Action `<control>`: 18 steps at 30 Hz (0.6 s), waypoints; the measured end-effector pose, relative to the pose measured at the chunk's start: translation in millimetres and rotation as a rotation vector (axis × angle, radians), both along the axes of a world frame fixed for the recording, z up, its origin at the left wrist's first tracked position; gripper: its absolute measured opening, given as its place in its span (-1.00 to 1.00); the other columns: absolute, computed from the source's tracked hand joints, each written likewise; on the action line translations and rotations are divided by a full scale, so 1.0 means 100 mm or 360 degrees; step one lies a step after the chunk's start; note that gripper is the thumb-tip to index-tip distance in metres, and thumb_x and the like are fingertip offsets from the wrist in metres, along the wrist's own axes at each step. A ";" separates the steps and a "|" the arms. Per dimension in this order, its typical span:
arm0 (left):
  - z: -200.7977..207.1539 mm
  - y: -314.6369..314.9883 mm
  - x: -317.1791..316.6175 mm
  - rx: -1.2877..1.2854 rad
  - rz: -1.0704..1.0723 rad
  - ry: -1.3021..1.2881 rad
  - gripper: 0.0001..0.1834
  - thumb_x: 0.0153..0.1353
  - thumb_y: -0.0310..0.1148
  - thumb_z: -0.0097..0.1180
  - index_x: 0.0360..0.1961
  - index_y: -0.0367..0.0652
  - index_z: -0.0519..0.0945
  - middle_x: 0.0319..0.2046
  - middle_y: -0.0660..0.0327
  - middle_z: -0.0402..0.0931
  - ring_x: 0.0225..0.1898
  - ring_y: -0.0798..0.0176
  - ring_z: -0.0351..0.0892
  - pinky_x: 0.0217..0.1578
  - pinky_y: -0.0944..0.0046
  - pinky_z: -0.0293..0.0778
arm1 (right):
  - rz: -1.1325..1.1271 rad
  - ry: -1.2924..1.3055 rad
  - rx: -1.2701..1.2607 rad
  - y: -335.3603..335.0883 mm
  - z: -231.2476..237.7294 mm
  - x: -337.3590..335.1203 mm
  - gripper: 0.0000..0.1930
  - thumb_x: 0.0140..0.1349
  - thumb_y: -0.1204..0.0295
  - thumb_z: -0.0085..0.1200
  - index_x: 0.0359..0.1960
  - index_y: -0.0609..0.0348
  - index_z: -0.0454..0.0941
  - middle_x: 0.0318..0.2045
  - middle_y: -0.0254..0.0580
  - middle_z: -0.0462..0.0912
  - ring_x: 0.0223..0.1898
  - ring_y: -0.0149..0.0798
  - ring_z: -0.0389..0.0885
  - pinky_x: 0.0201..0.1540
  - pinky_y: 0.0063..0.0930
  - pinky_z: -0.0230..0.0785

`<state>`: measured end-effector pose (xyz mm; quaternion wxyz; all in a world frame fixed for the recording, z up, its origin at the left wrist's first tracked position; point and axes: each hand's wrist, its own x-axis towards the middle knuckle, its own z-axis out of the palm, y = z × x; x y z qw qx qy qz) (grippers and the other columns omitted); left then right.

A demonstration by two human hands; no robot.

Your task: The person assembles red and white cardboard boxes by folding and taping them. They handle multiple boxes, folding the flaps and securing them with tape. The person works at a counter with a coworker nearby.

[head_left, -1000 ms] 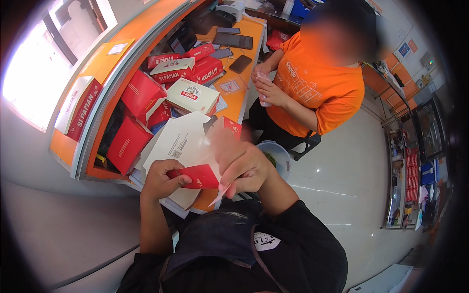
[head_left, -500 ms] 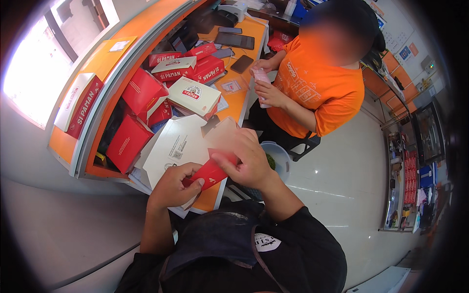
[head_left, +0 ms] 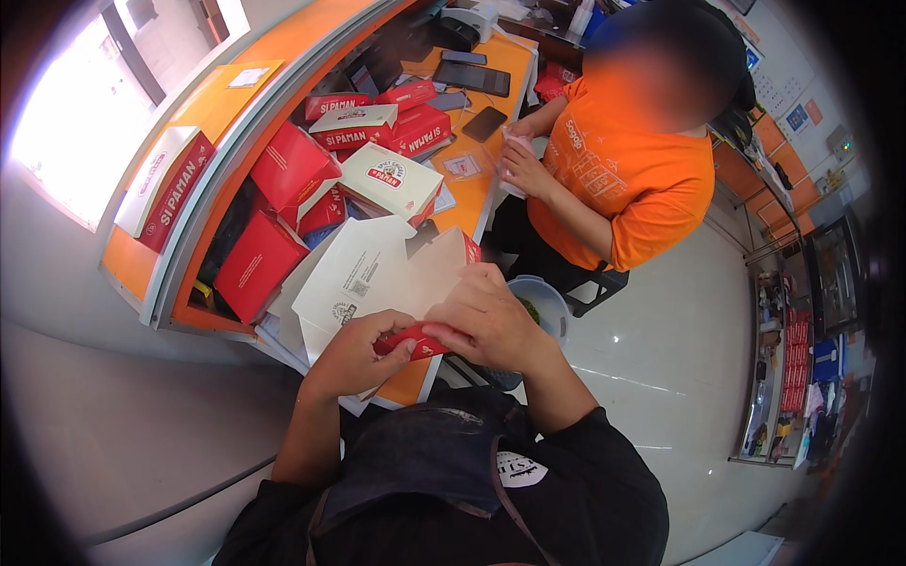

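An unfolded cardboard food box [head_left: 354, 274], with its pale printed panel up and red side flaps, lies over the near end of the counter. My left hand [head_left: 363, 357] pinches the near red flap between thumb and fingers. On the same flap's right part, my right hand [head_left: 495, 325] is closed with its thumb along the fold; some fingers are hidden behind the card. Just beyond the sheet sits a folded cream-and-red box [head_left: 389, 181]. Further folded red boxes [head_left: 293, 168] are heaped to its left.
The orange counter [head_left: 483, 154] carries a dark phone [head_left: 484, 124] and a tablet [head_left: 471, 77]. At the right, a person in an orange shirt [head_left: 623, 189] holds a pale pink item [head_left: 514, 168]. A pale blue bucket [head_left: 547, 307] stands on the floor beside the counter.
The near red flap has tipped and shows as a narrower strip. My right hand has moved slightly right and down along it. The view has shifted a little; the person's hands moved slightly.
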<state>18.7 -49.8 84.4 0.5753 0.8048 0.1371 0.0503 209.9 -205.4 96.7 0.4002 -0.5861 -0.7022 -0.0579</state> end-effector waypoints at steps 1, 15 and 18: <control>0.01 0.02 -0.01 0.0008 0.0000 0.0016 -0.72 0.38 -0.38 0.26 0.03 -0.30 0.64 -0.28 0.11 0.71 -0.27 0.36 0.68 -0.21 0.31 0.64 | -0.0047 0.0023 0.0021 0.01 -0.01 -0.01 -0.79 0.19 0.38 0.40 -0.17 0.03 0.68 -0.35 -0.30 0.56 -0.18 -0.18 0.54 0.21 -0.13 0.32; 0.07 0.04 -0.04 0.0123 -0.0100 -0.0013 -0.71 0.36 -0.34 0.30 0.03 -0.26 0.69 -0.23 0.01 0.73 -0.25 0.15 0.76 -0.14 0.23 0.65 | 0.0105 0.0360 -0.0166 -0.07 -0.01 0.00 -0.84 0.19 0.38 0.41 -0.22 -0.01 0.71 -0.34 -0.34 0.53 -0.17 -0.20 0.53 0.22 -0.16 0.29; 0.11 0.01 -0.03 0.0210 -0.0125 -0.0031 -0.71 0.33 -0.33 0.31 0.01 -0.25 0.70 -0.22 -0.02 0.72 -0.23 0.04 0.74 -0.12 0.17 0.64 | 0.0184 0.0541 -0.0246 -0.09 0.01 -0.03 -0.88 0.22 0.36 0.40 -0.25 0.00 0.73 -0.32 -0.35 0.57 -0.14 -0.21 0.55 0.22 -0.19 0.27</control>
